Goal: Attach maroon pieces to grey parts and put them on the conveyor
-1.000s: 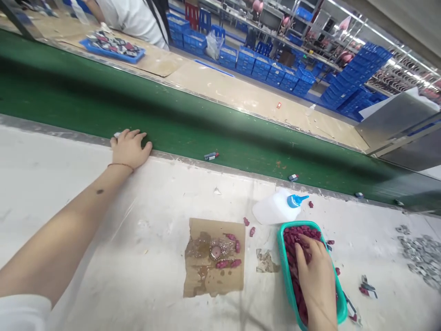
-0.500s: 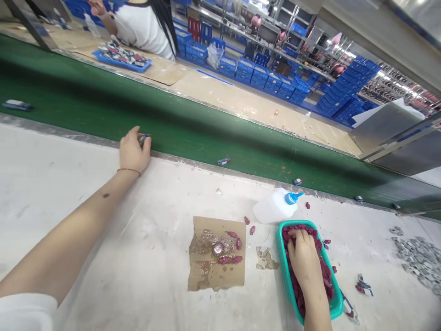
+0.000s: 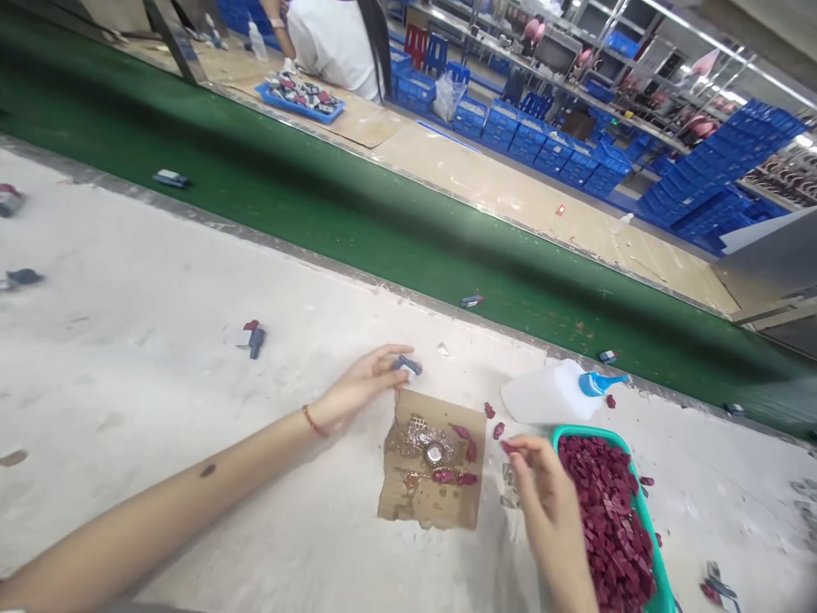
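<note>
My left hand (image 3: 361, 387) pinches a small dark metal clip (image 3: 407, 366) just above the top left corner of a glue-stained cardboard square (image 3: 434, 502). On the cardboard lie a small glue cap (image 3: 434, 453) and a few maroon pieces (image 3: 450, 477). My right hand (image 3: 542, 494) pinches one small maroon piece (image 3: 509, 446) beside the cardboard's right edge. Right of that hand stands a teal basket (image 3: 660, 587) full of maroon pieces (image 3: 606, 511).
A white glue bottle with a blue nozzle (image 3: 555, 392) lies behind the basket. The green conveyor belt (image 3: 319, 204) carries several small clips (image 3: 171, 179). Loose clips (image 3: 254, 338) lie on the white table (image 3: 128, 340). A person in white (image 3: 332, 38) works across the belt near a blue tray (image 3: 299, 98).
My left hand took a clip from the belt's edge and carried it back to the cardboard. My right hand came out of the basket with a maroon piece. The view shifted left.
</note>
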The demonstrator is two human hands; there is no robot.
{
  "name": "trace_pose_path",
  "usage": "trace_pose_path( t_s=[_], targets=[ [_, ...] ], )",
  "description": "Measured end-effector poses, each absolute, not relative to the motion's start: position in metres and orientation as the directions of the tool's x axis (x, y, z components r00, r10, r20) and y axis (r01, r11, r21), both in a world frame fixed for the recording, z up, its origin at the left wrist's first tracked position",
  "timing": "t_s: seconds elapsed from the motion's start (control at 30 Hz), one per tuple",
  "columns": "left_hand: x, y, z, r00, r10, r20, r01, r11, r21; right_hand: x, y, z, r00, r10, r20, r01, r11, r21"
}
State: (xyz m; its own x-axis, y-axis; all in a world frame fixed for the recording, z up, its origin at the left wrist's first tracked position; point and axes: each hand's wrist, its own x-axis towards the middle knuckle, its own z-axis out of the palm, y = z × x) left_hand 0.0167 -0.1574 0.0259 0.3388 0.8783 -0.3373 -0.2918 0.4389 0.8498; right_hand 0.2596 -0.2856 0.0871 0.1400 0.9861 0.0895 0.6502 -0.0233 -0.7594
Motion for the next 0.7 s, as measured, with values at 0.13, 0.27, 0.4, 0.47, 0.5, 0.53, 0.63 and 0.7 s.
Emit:
trace_pose_path(
  t_s=[0.13, 0.27, 0.4, 0.47, 0.5, 0.53, 0.63, 0.7],
  targets=[
    [0.028, -0.179, 0.024, 0.446, 0.812, -0.377, -0.395, 0.556, 0.731, 0.228, -0.269, 0.068, -0.071, 0.997, -0.043, 0.597, 0.008, -0.802],
    [0.031, -0.19, 0.026, 0.474, 0.781, -0.407, -0.477, 0.616, 0.627, 0.219, -0.259, 0.049, -0.217, 0.975, -0.047, 0.677, 0.116, -0.727],
    [0.03, -0.198, 0.028, 0.508, 0.751, -0.422, -0.482, 0.653, 0.584, 0.219, -0.255, 0.041, -0.288, 0.956, 0.048, 0.748, 0.256, -0.612],
    [0.029, -0.2, 0.027, 0.539, 0.742, -0.399, -0.474, 0.659, 0.584, 0.22, -0.255, 0.041, -0.3, 0.951, 0.071, 0.771, 0.286, -0.57],
    [0.028, -0.201, 0.026, 0.553, 0.739, -0.384, -0.464, 0.656, 0.595, 0.221, -0.256, 0.041, -0.306, 0.949, 0.072, 0.779, 0.293, -0.554],
    [0.028, -0.201, 0.025, 0.564, 0.74, -0.368, -0.45, 0.648, 0.614, 0.221, -0.257, 0.041, -0.312, 0.947, 0.069, 0.784, 0.299, -0.544],
    [0.027, -0.2, 0.02, 0.57, 0.751, -0.334, -0.379, 0.601, 0.704, 0.22, -0.259, 0.04, -0.348, 0.935, 0.065, 0.78, 0.327, -0.533],
    [0.028, -0.202, 0.018, 0.573, 0.754, -0.321, -0.316, 0.565, 0.762, 0.218, -0.259, 0.039, -0.372, 0.924, 0.089, 0.772, 0.362, -0.523]
  ],
)
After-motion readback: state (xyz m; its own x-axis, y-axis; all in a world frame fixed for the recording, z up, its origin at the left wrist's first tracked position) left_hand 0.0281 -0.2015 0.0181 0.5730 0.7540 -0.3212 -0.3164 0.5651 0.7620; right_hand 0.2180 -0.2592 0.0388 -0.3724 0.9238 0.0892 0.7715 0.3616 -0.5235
